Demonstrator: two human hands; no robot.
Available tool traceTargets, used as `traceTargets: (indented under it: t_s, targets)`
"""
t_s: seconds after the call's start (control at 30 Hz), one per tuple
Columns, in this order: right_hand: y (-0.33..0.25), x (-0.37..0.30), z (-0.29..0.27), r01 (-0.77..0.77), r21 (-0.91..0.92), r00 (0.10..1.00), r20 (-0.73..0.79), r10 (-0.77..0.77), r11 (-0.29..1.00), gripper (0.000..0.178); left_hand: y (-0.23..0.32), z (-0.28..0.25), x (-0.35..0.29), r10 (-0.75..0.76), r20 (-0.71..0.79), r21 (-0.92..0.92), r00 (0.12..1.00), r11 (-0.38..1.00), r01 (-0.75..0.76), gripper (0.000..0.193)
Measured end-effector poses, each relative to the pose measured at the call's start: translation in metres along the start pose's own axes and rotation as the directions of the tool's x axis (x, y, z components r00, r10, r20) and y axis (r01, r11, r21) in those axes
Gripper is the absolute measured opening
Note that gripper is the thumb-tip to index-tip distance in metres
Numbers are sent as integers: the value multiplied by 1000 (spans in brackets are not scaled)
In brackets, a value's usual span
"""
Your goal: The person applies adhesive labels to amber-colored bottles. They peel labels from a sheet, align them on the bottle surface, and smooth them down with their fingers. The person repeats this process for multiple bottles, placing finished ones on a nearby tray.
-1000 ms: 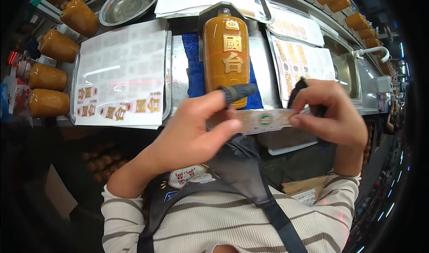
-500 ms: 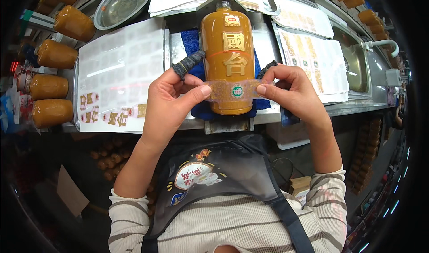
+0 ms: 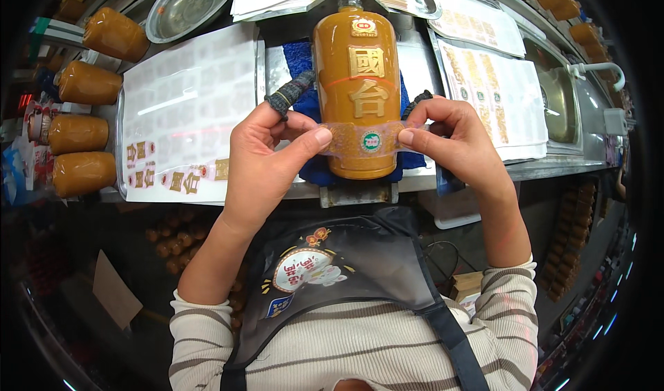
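A glossy ochre bottle (image 3: pixel 355 59) with raised gold characters lies on its back in a metal holder (image 3: pixel 360 196), its neck pointing away from me. Across its lower part stretches a translucent decal strip (image 3: pixel 348 144) with gold patterning and a green round emblem. My left hand (image 3: pixel 280 145) pinches the strip's left end between thumb and fingers. The right end is pinched by my right hand (image 3: pixel 449 136). Dark knitted finger covers sit on both index fingers. Blue cloth (image 3: pixel 297 62) shows under the bottle.
On the left lies a mostly used decal sheet (image 3: pixel 187 94), beside several ochre bottles (image 3: pixel 84 173). A metal bowl (image 3: pixel 188 9) stands at the back left. To the right are patterned strip sheets (image 3: pixel 512 94) and a sink (image 3: pixel 561 104) with a pale tap (image 3: pixel 600 73).
The whole view has shifted slightly. Both hands keep their pinch on the strip, which lies at nearly the same place across the bottle.
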State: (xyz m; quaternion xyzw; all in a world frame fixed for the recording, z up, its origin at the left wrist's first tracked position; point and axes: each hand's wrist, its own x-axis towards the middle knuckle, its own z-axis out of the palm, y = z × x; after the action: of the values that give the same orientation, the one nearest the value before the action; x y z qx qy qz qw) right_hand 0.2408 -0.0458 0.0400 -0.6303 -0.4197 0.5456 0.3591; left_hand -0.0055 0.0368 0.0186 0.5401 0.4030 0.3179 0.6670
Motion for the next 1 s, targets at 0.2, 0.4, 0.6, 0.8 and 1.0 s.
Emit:
traceTargets:
  t_s: [0.2,0.4,0.6,0.8,1.0]
  targets:
    - [1,1,-1,-4,4,1000,6,4,1000,19,-1,0,0,28,-3,40,1000,999,-28,17]
    - [0,2,-2,-6,3,1000,15,6,1000,19,2,1,0,20,4,62,1000,998,-20,18]
    - [-1,1,-2,6,-11,1000,10,-6,1000,19,3,-1,0,8,22,68,1000,998,-9,18]
    - [-3,0,-2,30,-54,1000,8,-30,998,19,3,-1,1,37,33,101,999,994,-41,20]
    - [0,0,-1,75,-89,997,-5,-75,993,20,4,1,0,30,19,82,999,996,-32,21]
